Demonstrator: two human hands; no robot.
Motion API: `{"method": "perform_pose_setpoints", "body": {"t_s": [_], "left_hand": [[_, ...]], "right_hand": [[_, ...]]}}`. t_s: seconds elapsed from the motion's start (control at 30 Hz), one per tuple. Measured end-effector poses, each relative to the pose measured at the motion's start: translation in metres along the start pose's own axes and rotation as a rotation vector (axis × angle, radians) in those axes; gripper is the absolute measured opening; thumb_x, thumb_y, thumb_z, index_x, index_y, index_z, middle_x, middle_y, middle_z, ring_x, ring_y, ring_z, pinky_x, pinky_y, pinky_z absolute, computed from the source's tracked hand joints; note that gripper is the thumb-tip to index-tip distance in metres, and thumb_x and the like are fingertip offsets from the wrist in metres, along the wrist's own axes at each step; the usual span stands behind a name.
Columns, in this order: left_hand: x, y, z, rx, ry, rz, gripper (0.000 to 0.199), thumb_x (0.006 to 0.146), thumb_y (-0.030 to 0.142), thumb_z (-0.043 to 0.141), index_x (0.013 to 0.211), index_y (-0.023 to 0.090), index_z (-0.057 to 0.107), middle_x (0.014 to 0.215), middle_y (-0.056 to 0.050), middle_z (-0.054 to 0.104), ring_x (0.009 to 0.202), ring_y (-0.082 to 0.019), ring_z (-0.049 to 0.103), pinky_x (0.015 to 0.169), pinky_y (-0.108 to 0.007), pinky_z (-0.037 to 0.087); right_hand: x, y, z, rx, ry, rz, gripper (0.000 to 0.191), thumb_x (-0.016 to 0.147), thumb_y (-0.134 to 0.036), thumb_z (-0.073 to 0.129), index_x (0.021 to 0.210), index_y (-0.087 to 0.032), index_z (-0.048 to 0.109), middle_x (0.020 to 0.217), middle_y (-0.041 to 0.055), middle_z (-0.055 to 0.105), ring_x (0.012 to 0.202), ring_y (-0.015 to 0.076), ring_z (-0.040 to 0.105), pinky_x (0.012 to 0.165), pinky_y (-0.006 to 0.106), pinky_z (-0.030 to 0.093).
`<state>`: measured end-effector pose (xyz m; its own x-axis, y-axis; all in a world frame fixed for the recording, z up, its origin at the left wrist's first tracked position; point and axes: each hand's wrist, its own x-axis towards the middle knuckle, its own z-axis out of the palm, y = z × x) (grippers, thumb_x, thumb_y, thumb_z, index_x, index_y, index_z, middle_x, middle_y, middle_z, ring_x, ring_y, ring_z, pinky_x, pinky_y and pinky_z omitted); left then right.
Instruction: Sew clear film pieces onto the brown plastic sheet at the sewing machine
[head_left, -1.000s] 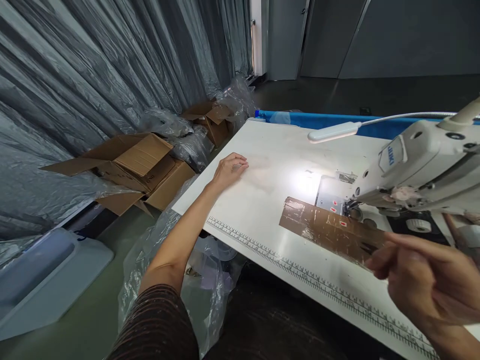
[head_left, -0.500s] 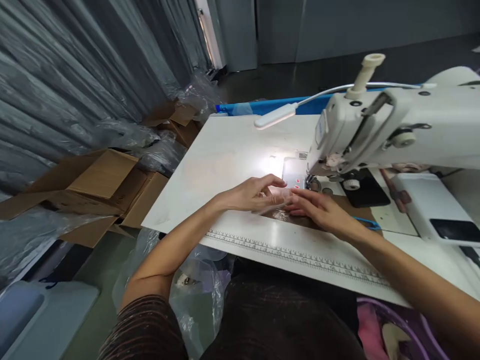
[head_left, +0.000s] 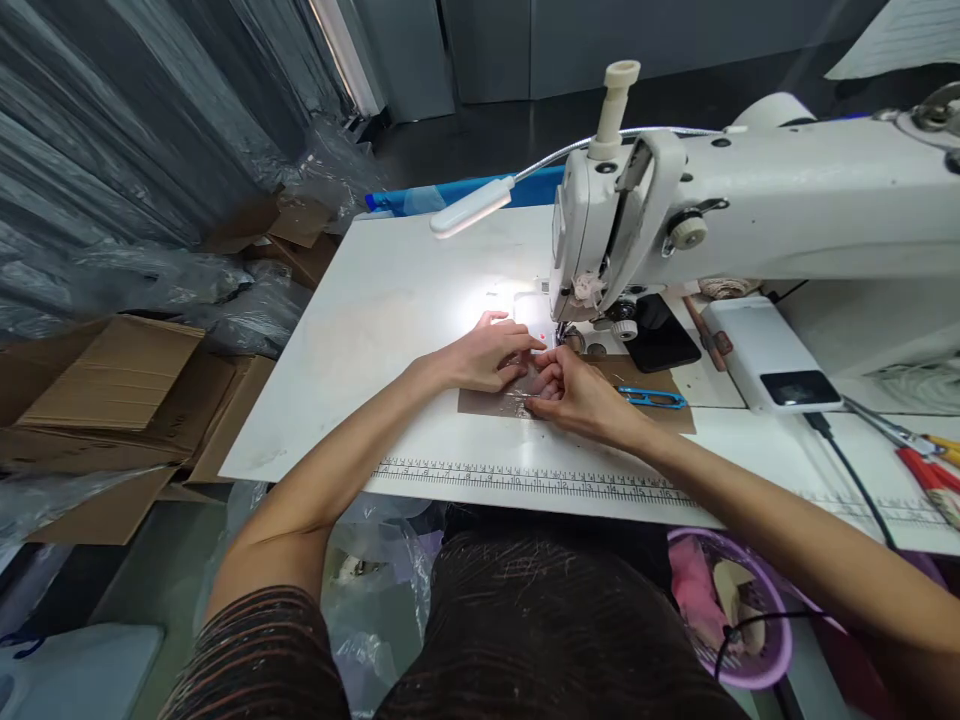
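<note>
My left hand (head_left: 489, 355) rests beside the needle area of a white sewing machine (head_left: 592, 240), fingers apart and bent over a piece of clear plastic film (head_left: 517, 388). The film lies partly over a brown cardboard sheet (head_left: 480, 402) on the table. My right hand (head_left: 576, 392) is closed, thumb and curled fingers pinching the film's right side just in front of the presser foot (head_left: 561, 335). My fingers hide part of the film. Small red marks (head_left: 541, 337) show on the lit plate by the foot.
Blue thread snips (head_left: 651, 397) lie on the cardboard, right of my right hand. Behind them are a black phone (head_left: 661, 335) and a white box with a dark display (head_left: 772, 355). A lamp (head_left: 472, 208) hangs over the white table (head_left: 360, 330). Open cartons (head_left: 112, 380) stand left.
The view has swung to the right, showing more of the machine and the snips. My right hand's fingers, stretched out before, are now curled into a pinch on the film.
</note>
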<state>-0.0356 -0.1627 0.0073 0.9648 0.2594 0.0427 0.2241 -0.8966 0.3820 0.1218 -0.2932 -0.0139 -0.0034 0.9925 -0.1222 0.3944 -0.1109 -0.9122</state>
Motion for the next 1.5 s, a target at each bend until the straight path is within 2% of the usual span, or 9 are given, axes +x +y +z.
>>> {"method": "perform_pose_setpoints", "body": {"t_s": [0.07, 0.13, 0.3, 0.43, 0.53, 0.8, 1.07, 1.3, 1.5], "left_hand": [[-0.003, 0.001, -0.002, 0.005, 0.004, 0.009, 0.02, 0.085, 0.021, 0.057, 0.093, 0.027, 0.075, 0.082, 0.001, 0.069, 0.083, -0.017, 0.063, 0.117, -0.054, 0.028], [-0.011, 0.005, -0.008, -0.086, -0.03, 0.011, 0.015, 0.087, 0.03, 0.06, 0.08, 0.027, 0.074, 0.076, 0.001, 0.067, 0.077, -0.016, 0.062, 0.113, -0.05, 0.036], [-0.029, 0.017, -0.009, -0.675, -0.025, -0.191, 0.024, 0.089, 0.046, 0.063, 0.087, 0.024, 0.072, 0.096, -0.007, 0.072, 0.083, -0.016, 0.069, 0.072, -0.029, 0.057], [-0.029, 0.013, 0.011, -0.855, 0.211, -0.478, 0.026, 0.089, 0.045, 0.065, 0.082, 0.02, 0.066, 0.068, -0.003, 0.067, 0.056, -0.011, 0.064, 0.054, -0.024, 0.054], [-0.027, 0.008, 0.022, -0.828, 0.382, -0.564, 0.025, 0.087, 0.043, 0.069, 0.076, 0.02, 0.063, 0.06, 0.001, 0.062, 0.049, -0.009, 0.057, 0.048, -0.024, 0.051], [-0.03, 0.0, 0.027, -1.046, 0.507, -0.591, 0.024, 0.085, 0.04, 0.075, 0.083, 0.018, 0.064, 0.087, -0.005, 0.073, 0.073, -0.012, 0.07, 0.071, -0.03, 0.062], [-0.027, 0.017, 0.025, -1.486, 0.605, -0.542, 0.044, 0.085, 0.051, 0.077, 0.097, 0.01, 0.068, 0.128, -0.019, 0.067, 0.11, -0.026, 0.071, 0.105, -0.042, 0.057], [-0.025, 0.017, 0.027, -1.494, 0.627, -0.592, 0.043, 0.082, 0.048, 0.08, 0.092, 0.01, 0.062, 0.11, -0.018, 0.075, 0.096, -0.025, 0.076, 0.097, -0.04, 0.061], [-0.024, 0.031, 0.032, -1.398, 0.452, -0.634, 0.042, 0.078, 0.04, 0.085, 0.087, 0.016, 0.052, 0.089, -0.011, 0.078, 0.083, -0.023, 0.078, 0.082, -0.04, 0.065]], "right_hand": [[-0.008, 0.0, -0.006, -0.064, -0.026, -0.046, 0.032, 0.074, -0.012, 0.066, 0.103, -0.019, 0.054, 0.076, -0.001, 0.067, 0.065, 0.0139, 0.06, 0.066, 0.031, 0.051], [-0.013, 0.004, -0.018, -0.017, -0.098, -0.023, 0.026, 0.075, -0.012, 0.067, 0.099, -0.019, 0.059, 0.074, -0.0014, 0.067, 0.064, 0.0135, 0.06, 0.065, 0.029, 0.051], [-0.008, 0.015, -0.052, 0.327, -0.101, 0.21, 0.011, 0.083, -0.021, 0.075, 0.093, -0.019, 0.072, 0.077, 0.0023, 0.071, 0.072, 0.0154, 0.069, 0.069, 0.029, 0.06], [0.0, 0.011, -0.053, 0.398, -0.003, 0.275, 0.009, 0.082, -0.015, 0.078, 0.087, -0.017, 0.072, 0.085, 0.0047, 0.072, 0.07, 0.0141, 0.07, 0.066, 0.026, 0.064], [0.001, 0.005, -0.045, 0.39, 0.014, 0.296, 0.015, 0.081, -0.015, 0.079, 0.092, -0.016, 0.069, 0.086, 0.0053, 0.072, 0.069, 0.0144, 0.071, 0.06, 0.025, 0.064], [0.002, 0.002, -0.027, 0.505, 0.19, 0.324, 0.02, 0.093, -0.032, 0.068, 0.081, -0.02, 0.057, 0.07, 0.0041, 0.069, 0.061, 0.0171, 0.07, 0.053, 0.027, 0.061], [-0.001, 0.004, -0.021, 0.701, 0.261, 0.31, 0.035, 0.077, -0.047, 0.084, 0.077, -0.02, 0.063, 0.072, 0.0029, 0.07, 0.059, 0.0159, 0.068, 0.054, 0.027, 0.062], [0.005, 0.018, -0.013, 0.639, 0.289, 0.161, 0.054, 0.063, -0.069, 0.084, 0.075, -0.022, 0.061, 0.071, 0.0033, 0.069, 0.06, 0.0187, 0.069, 0.056, 0.031, 0.064], [-0.004, 0.039, -0.022, 0.362, 0.178, 0.016, 0.046, 0.082, -0.067, 0.07, 0.087, -0.023, 0.059, 0.078, 0.0058, 0.072, 0.067, 0.0212, 0.071, 0.062, 0.037, 0.065]]}}
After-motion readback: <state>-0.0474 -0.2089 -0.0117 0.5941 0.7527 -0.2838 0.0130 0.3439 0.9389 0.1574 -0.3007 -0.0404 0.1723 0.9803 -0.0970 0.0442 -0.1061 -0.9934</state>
